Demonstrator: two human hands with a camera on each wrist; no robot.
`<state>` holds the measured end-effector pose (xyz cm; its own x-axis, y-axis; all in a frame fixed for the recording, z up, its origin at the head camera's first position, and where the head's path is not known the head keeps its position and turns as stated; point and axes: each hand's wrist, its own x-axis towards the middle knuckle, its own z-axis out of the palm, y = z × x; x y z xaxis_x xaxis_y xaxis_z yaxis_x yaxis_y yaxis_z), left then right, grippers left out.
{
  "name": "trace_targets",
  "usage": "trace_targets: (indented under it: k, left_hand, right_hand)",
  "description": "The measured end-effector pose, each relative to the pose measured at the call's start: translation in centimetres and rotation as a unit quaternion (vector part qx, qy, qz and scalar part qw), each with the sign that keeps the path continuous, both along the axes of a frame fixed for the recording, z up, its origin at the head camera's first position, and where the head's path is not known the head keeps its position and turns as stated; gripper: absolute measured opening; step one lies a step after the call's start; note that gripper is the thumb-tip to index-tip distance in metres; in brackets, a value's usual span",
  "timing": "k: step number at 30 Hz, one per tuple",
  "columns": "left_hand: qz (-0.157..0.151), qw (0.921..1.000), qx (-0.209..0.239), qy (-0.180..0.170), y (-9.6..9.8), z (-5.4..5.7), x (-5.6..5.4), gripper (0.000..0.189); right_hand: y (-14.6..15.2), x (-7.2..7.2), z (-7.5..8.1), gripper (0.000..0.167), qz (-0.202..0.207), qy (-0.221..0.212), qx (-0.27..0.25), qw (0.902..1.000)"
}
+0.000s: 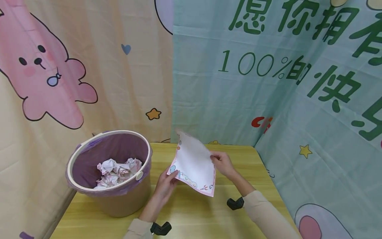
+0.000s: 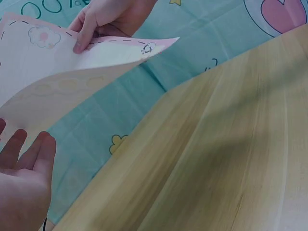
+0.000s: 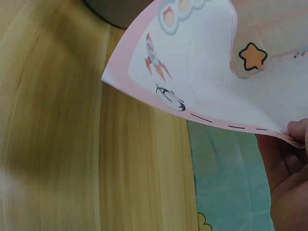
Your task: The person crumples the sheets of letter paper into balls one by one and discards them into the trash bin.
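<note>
A white sheet of paper (image 1: 194, 162) with a pink border and small printed cartoons is held up, bent, above the table. At its lower left edge my left hand (image 1: 166, 186) pinches it, thumb on top; in the left wrist view that hand's fingers (image 2: 45, 149) lie beneath the sheet. My right hand (image 1: 223, 163) pinches the right edge between thumb and fingers, seen also in the right wrist view, where a printed rocket (image 3: 155, 57) shows near a corner of the sheet. Left of the hands stands a bin (image 1: 125, 202) with several crumpled paper balls (image 1: 116, 172) inside.
A purple bag (image 1: 89, 166) lines the bin under a white rim ring (image 1: 70, 169). The wooden table (image 1: 203, 219) ends against a beige curtain (image 1: 134, 83) and a light-blue curtain (image 1: 203, 99) with green writing. Black wrist devices (image 1: 161, 229) sit by both sleeves.
</note>
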<state>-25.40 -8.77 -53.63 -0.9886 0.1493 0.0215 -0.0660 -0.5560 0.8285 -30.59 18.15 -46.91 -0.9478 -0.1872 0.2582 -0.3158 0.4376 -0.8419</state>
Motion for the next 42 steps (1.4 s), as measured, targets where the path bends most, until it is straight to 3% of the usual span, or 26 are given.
trace_targets:
  k: [10, 14, 16, 17, 20, 22, 23, 25, 28, 31, 34, 40, 42]
  left_hand:
    - [-0.028, 0.9982, 0.051, 0.016, 0.1, 0.8, -0.4, 0.048]
    - [-0.035, 0.9964, 0.074, 0.020, 0.1, 1.1, -0.5, 0.046]
    - [-0.043, 0.9952, 0.083, 0.028, 0.1, 1.2, -0.5, 0.044]
    - [-0.048, 0.9943, 0.090, 0.032, 0.1, 1.2, -0.5, 0.042]
    - [-0.058, 0.9915, 0.110, 0.038, 0.1, 1.4, -0.4, 0.037]
    - [-0.060, 0.9904, 0.120, 0.033, 0.2, 1.6, -0.3, 0.033]
    - [-0.059, 0.9903, 0.123, 0.025, 0.3, 1.7, -0.3, 0.030]
    - [-0.051, 0.9906, 0.127, 0.001, 0.4, 1.9, -0.3, 0.027]
    - [-0.022, 0.9927, 0.113, -0.036, 0.7, 2.3, -0.4, 0.025]
    - [0.016, 0.9948, 0.079, -0.063, 0.7, 2.3, -0.4, 0.027]
    - [0.048, 0.9955, 0.042, -0.070, 0.7, 2.2, -0.2, 0.032]
    - [0.067, 0.9961, 0.007, -0.058, 0.5, 2.0, -0.2, 0.038]
    - [0.070, 0.9961, 0.000, -0.053, 0.4, 1.9, -0.1, 0.038]
  right_hand:
    - [-0.2, 0.2, 0.7, 0.034, 0.052, 0.038, 0.080, 0.9947]
    - [-0.1, 0.5, 0.8, 0.035, 0.086, 0.096, 0.135, 0.9824]
    - [0.0, 0.8, 0.8, 0.037, 0.115, 0.152, 0.186, 0.9639]
    - [0.1, 0.9, 0.8, 0.038, 0.131, 0.184, 0.218, 0.9494]
    - [0.0, 1.4, 0.9, 0.044, 0.173, 0.266, 0.320, 0.8928]
    - [-0.2, 1.8, 1.0, 0.048, 0.191, 0.285, 0.366, 0.8648]
    - [-0.3, 2.0, 1.1, 0.049, 0.196, 0.288, 0.384, 0.8549]
    - [-0.5, 2.2, 1.3, 0.049, 0.199, 0.287, 0.402, 0.8464]
    - [-0.9, 2.3, 1.6, 0.044, 0.201, 0.279, 0.396, 0.8512]
    - [-1.1, 2.3, 1.8, 0.042, 0.214, 0.265, 0.368, 0.8654]
    - [-1.0, 2.3, 1.8, 0.040, 0.228, 0.244, 0.340, 0.8794]
    - [-0.7, 2.5, 2.0, 0.042, 0.238, 0.190, 0.309, 0.9010]
    - [-0.4, 2.6, 2.3, 0.045, 0.246, 0.143, 0.282, 0.9162]
